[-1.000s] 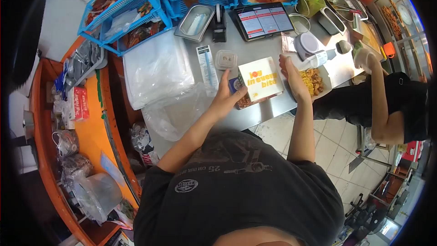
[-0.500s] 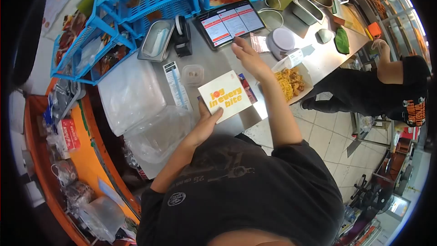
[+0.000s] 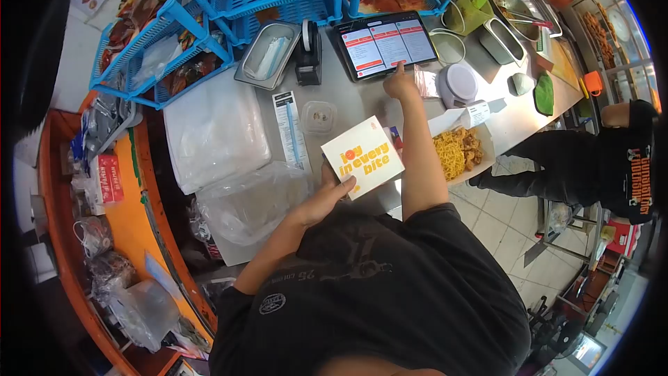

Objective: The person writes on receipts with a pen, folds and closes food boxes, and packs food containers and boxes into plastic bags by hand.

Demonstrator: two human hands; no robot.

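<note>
The big shiny counter (image 3: 348,101) holds most of the things. At its back stands the tablet (image 3: 386,45), lit up with red and white blocks. Near the right arm is an open box (image 3: 441,124) with yellow noodles (image 3: 451,158) and brown bits of food inside. That box has its food in, but it is not shut yet.

The white box (image 3: 365,153) with yellow words is shut, so its closing looks done. It is up in the left hand (image 3: 323,198), over the near edge, thumb on top; the other fingers are mostly hidden. The right hand (image 3: 400,85) points one finger at the tablet's bottom edge. I cannot tell if it touches, or how wide the others are.
</note>
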